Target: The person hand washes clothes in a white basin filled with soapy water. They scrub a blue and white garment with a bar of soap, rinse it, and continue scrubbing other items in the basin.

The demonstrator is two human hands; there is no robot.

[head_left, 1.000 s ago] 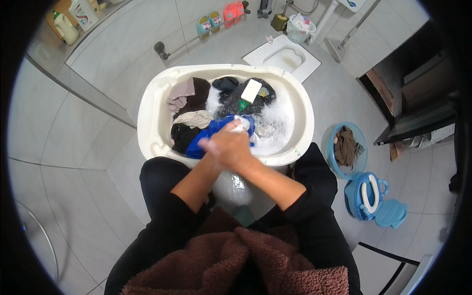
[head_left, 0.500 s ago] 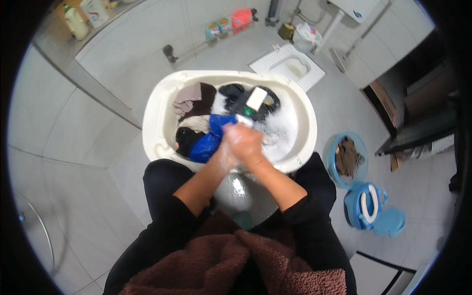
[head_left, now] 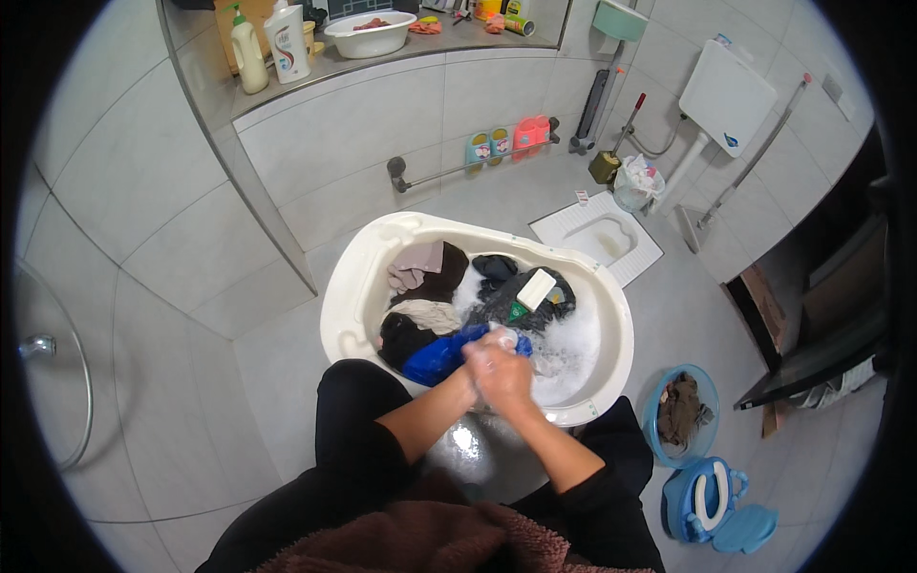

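Observation:
My two hands are pressed together over the near side of a white plastic tub [head_left: 619,329] of sudsy water. Between them is a bright blue garment [head_left: 437,360], bunched up, with its loose part draped to the left over the other laundry. My right hand [head_left: 506,379] is closed over the front of the bunch. Partly hidden by it, my left hand [head_left: 475,355] is also closed on the cloth, with foam on its skin. Just beyond lies a white soap bar [head_left: 536,289] on a dark grey garment [head_left: 497,307]. A black garment [head_left: 405,342] and a cream cloth [head_left: 427,314] lie at the left.
To the right stand a blue basin [head_left: 707,435] with brown clothes and a blue child's potty [head_left: 702,501]. A squat toilet [head_left: 611,239] is set in the floor beyond the tub. Slippers [head_left: 525,138] hang on a wall rail; bottles [head_left: 288,43] stand on the ledge.
The view has tilted up, so the tub sits lower and more of the wall and ledge shows. My hands stay together on the blue garment, the right now covering more of it.

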